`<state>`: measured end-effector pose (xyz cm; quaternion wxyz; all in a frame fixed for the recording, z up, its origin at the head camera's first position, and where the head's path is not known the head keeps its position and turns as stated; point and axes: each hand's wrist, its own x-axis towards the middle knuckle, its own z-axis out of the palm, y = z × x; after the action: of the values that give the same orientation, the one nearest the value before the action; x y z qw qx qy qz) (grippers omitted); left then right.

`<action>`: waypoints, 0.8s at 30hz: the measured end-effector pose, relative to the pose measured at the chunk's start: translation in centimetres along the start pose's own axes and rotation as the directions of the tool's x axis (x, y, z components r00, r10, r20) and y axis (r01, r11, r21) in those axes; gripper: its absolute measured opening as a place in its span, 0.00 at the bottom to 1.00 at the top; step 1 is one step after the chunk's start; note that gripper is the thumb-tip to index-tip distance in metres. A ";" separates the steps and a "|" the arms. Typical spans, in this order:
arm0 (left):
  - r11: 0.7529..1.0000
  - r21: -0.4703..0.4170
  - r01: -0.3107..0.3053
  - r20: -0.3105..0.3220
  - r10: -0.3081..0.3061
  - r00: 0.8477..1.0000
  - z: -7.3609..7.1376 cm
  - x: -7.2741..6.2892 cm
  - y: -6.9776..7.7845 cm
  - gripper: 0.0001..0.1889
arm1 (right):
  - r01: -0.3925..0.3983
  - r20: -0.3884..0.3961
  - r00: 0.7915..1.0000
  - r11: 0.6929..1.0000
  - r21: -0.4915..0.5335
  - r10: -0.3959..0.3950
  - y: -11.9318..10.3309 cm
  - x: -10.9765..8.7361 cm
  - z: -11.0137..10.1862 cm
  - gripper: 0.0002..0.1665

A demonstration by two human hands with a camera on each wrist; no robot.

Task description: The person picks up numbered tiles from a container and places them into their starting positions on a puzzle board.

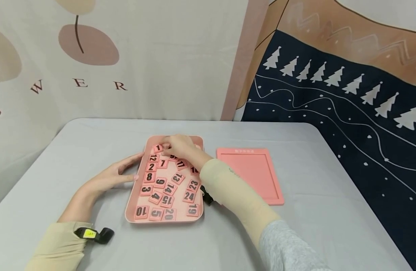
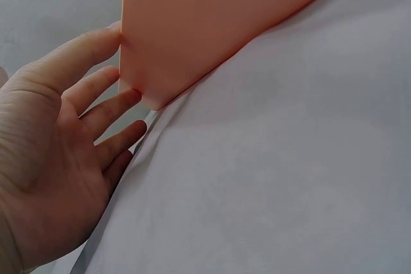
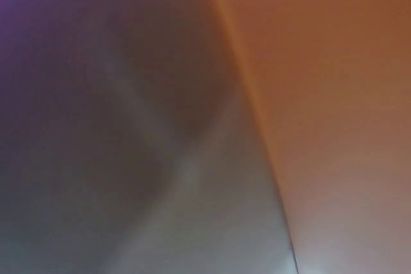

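A pink tray (image 1: 131, 210) full of flat number tiles lies on the table in the head view. My right hand (image 1: 181, 146) reaches over its far end and pinches the number 1 tile (image 1: 157, 148) between thumb and finger at its right edge. That hand and forearm cover some of the tiles behind them. At the tray's left side, my left hand (image 1: 108, 176) has its fingers and thumb spread and touching the wall. The left wrist view shows those fingertips against the tray's outer wall (image 2: 192, 24). Everything is blurred in the right wrist view.
Right of the tray lies a pink square board (image 1: 252, 175) with a raised frame, partly behind my right forearm. Tiles such as 10 (image 1: 141, 212) and 19 (image 1: 193, 210) lie at the tray's near end. A grey cloth covers the table (image 1: 330, 210); printed curtains hang behind it.
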<state>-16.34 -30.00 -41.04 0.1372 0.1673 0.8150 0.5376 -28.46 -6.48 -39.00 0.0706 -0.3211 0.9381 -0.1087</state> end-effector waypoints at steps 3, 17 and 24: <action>1.000 -0.001 -0.003 0.000 0.003 1.000 -0.1 0.0 0.0 0.38 | -0.005 -0.006 1.000 1.000 0.000 0.005 -0.1 0.1 0.1 0.29; 1.000 -0.001 -0.012 0.003 0.012 1.000 -0.3 0.0 0.1 0.39 | 0.032 -0.015 0.999 0.996 0.087 -0.031 0.0 -0.2 0.2 0.17; 1.000 0.000 -0.016 0.006 0.016 1.000 -0.1 0.0 0.0 0.39 | 0.034 -0.018 0.999 0.990 0.135 -0.032 -0.1 -1.2 -0.2 0.19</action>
<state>-16.35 -30.10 -40.96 0.1352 0.1756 0.8132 0.5382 -27.54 -5.77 -38.71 0.0828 -0.3302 0.9237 -0.1756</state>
